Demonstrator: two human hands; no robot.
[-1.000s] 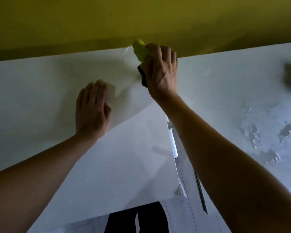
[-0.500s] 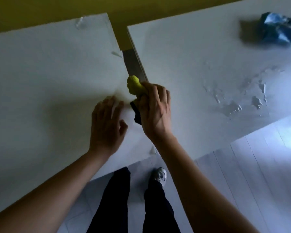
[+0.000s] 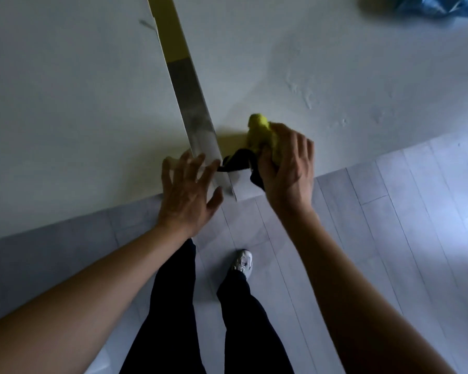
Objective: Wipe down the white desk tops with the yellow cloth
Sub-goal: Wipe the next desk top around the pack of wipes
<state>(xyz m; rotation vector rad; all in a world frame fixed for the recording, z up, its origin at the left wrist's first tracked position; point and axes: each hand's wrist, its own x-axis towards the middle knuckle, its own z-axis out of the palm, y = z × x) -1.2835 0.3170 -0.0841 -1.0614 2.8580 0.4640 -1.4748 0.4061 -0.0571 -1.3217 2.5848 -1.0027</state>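
Note:
Two white desk tops stand side by side with a narrow gap between them: the left desk (image 3: pixel 65 103) and the right desk (image 3: pixel 335 63). My right hand (image 3: pixel 287 168) grips the bunched yellow cloth (image 3: pixel 262 130), which has a dark part hanging below it, at the right desk's front left corner. My left hand (image 3: pixel 187 193) hovers with spread fingers over the left desk's front right corner, holding nothing. Faint wet marks (image 3: pixel 303 90) show on the right desk.
A crumpled blue thing (image 3: pixel 438 6) lies at the far right of the right desk. A yellow wall (image 3: pixel 170 36) shows through the gap. Grey plank floor (image 3: pixel 389 225) lies below, with my dark-trousered legs (image 3: pixel 173 306) and a white shoe (image 3: pixel 243 263).
My right hand has drawn the cloth along the gap from the far edge to the front corner of the right desk. My left hand lifted off the left desk and spread its fingers.

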